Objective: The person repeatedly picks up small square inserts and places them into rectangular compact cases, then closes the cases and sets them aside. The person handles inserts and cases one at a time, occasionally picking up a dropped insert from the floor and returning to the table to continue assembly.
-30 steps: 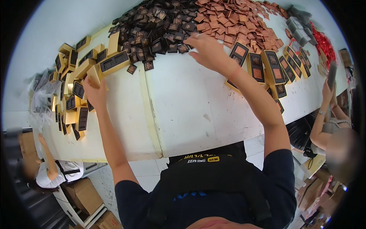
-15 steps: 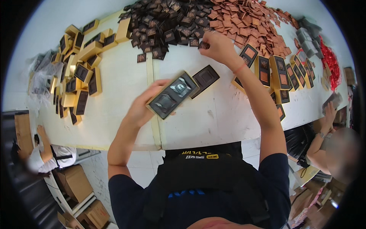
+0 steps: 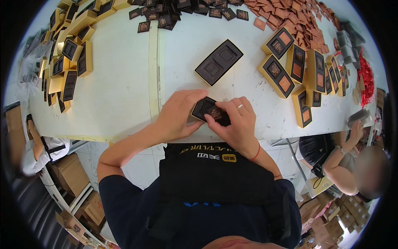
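Near the table's front edge, my left hand (image 3: pixel 179 113) grips the left end of a small gold box with a black insert (image 3: pixel 200 108), mostly hidden by my fingers. My right hand (image 3: pixel 237 121) has its thumb and fingers closed on a thin black square piece with copper-coloured print (image 3: pixel 215 112), held at the right part of the box. Just beyond my hands lies another gold box (image 3: pixel 219 62); its black insert has two square wells with no pieces in them.
Black square pieces (image 3: pixel 165 20) and copper-coloured squares (image 3: pixel 286 14) are heaped at the back. Gold boxes (image 3: pixel 85 58) crowd the left; boxes holding one black and one copper square (image 3: pixel 275 76) stand right. A person's hand (image 3: pixel 354 135) at far right holds something grey.
My right hand has come back from the black heap with a square piece to the box. My left hand has brought the box down towards the table's front edge. The view has shifted.
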`<action>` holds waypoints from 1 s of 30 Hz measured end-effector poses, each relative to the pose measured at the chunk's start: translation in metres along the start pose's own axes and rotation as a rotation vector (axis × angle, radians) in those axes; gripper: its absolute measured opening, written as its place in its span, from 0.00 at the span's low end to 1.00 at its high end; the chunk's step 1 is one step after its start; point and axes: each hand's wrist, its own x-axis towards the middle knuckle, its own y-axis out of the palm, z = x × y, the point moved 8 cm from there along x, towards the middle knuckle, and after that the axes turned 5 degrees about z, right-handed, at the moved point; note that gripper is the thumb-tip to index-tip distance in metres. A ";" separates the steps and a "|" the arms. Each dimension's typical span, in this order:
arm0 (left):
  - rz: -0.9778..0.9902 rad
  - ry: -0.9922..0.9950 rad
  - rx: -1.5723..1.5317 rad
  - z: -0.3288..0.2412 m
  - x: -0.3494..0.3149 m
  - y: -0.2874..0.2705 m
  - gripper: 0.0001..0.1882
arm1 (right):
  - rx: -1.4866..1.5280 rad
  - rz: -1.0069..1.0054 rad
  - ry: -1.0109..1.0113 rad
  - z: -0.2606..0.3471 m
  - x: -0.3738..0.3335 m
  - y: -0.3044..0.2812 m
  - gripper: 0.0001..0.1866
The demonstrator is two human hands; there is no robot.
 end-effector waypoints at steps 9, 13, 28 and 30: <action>-0.108 0.057 0.000 0.000 0.000 0.009 0.40 | -0.056 0.170 -0.196 -0.007 -0.018 -0.014 0.23; -0.102 0.062 0.044 0.003 -0.001 0.014 0.46 | -0.144 0.287 -0.311 0.003 -0.029 -0.006 0.28; -0.120 0.061 0.008 0.003 -0.002 0.012 0.43 | 0.113 0.478 -0.288 0.005 0.002 0.007 0.23; -0.144 0.085 -0.006 0.003 -0.002 0.010 0.44 | 0.112 0.513 -0.249 0.003 0.002 0.008 0.24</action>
